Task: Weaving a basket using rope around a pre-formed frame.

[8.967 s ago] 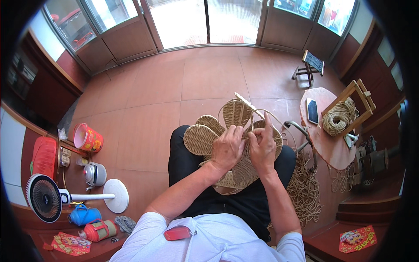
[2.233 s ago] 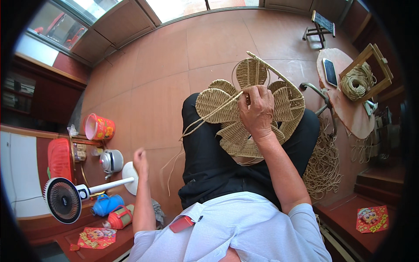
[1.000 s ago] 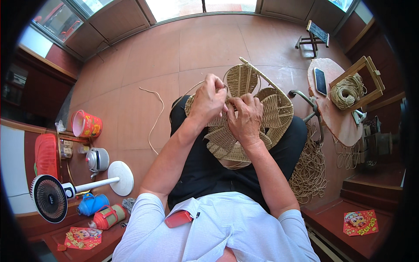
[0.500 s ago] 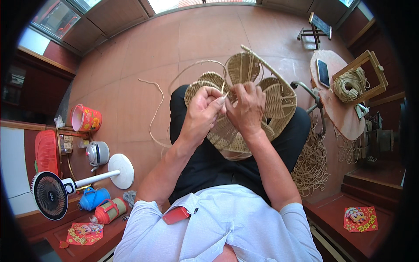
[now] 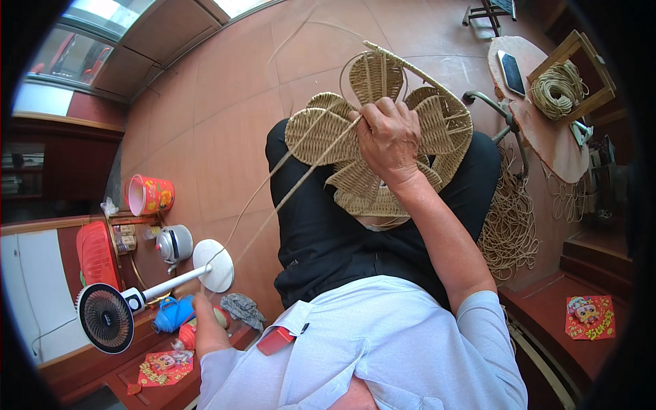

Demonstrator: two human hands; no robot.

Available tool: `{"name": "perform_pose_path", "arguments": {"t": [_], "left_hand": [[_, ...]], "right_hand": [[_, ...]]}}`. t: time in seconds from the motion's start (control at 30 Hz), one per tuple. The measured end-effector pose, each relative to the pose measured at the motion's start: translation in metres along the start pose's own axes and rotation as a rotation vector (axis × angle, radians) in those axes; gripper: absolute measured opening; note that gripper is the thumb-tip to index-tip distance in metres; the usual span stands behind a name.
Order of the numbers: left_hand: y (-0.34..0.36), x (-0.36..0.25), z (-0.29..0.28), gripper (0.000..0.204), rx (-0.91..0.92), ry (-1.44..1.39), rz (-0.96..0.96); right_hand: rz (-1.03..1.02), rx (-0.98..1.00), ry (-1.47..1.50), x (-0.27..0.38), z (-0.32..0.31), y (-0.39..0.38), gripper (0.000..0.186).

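On my lap rests a woven flower-shaped piece (image 5: 321, 137) of tan cord, with several rounded petals and a braided rim along its right side. My right hand (image 5: 391, 133) is closed on its middle, thumb and forefinger pinching where a cord (image 5: 301, 179) comes out. Two lengths of this cord stretch down to the left, toward my left hand (image 5: 203, 306). That hand is out to my left side, seemingly closed around the cord; motion blurs its fingers. Another blurred loop of cord arches above the petals.
To the left stand a white fan (image 5: 106, 318), a kettle (image 5: 174, 244), a red bucket (image 5: 150, 195) and a blue flask (image 5: 173, 313). At right, a slab table (image 5: 540, 137) bears a phone (image 5: 510, 72) and a cord coil (image 5: 559, 90). Loose cord (image 5: 509, 232) lies heaped below.
My left hand has left the middle of the woven piece and swung down and left, drawing the cord out straight. My right hand stays at the middle. The whole view has turned slightly.
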State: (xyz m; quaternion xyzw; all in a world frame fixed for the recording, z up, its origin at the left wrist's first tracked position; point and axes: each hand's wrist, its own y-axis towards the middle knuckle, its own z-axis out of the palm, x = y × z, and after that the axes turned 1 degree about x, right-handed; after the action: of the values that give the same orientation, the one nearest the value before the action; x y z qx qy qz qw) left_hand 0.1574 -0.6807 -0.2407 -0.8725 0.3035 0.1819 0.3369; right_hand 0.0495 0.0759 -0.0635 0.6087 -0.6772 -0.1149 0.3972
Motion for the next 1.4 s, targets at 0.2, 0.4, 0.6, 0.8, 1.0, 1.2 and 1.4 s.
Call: {"name": "perform_pose_path", "arguments": {"t": [0.2, 0.4, 0.6, 0.8, 1.0, 1.2, 1.4], "left_hand": [[-0.095, -0.143, 0.133, 0.045, -0.079, 0.401, 0.507], [-0.269, -0.375, 0.238, 0.024, -0.022, -0.031, 1.382], [-0.312, -0.413, 0.243, 0.013, -0.138, 0.294, 1.654], [-0.291, -0.366, 0.231, 0.015, -0.101, 0.294, 1.609], [-0.145, -0.237, 0.176, 0.039, -0.149, 0.249, 0.956], [-0.020, -0.055, 0.023, 0.034, -0.252, -0.410, -0.479], [-0.087, -0.128, 0.063, 0.043, -0.281, 0.691, 0.273]], "right_hand": [[-0.020, 0.013, 0.027, -0.002, -0.001, 0.002, 0.017], [0.004, 0.063, -0.021, 0.002, -0.005, 0.002, 0.016], [-0.009, 0.021, -0.001, -0.001, -0.002, 0.002, 0.017], [-0.016, 0.008, 0.022, -0.005, 0.000, 0.000, 0.020], [0.009, -0.003, 0.043, -0.005, 0.000, 0.003, 0.019], [0.012, -0.011, 0.085, -0.007, -0.004, 0.003, 0.015], [0.047, -0.002, 0.179, -0.014, -0.006, 0.015, 0.013]]}}
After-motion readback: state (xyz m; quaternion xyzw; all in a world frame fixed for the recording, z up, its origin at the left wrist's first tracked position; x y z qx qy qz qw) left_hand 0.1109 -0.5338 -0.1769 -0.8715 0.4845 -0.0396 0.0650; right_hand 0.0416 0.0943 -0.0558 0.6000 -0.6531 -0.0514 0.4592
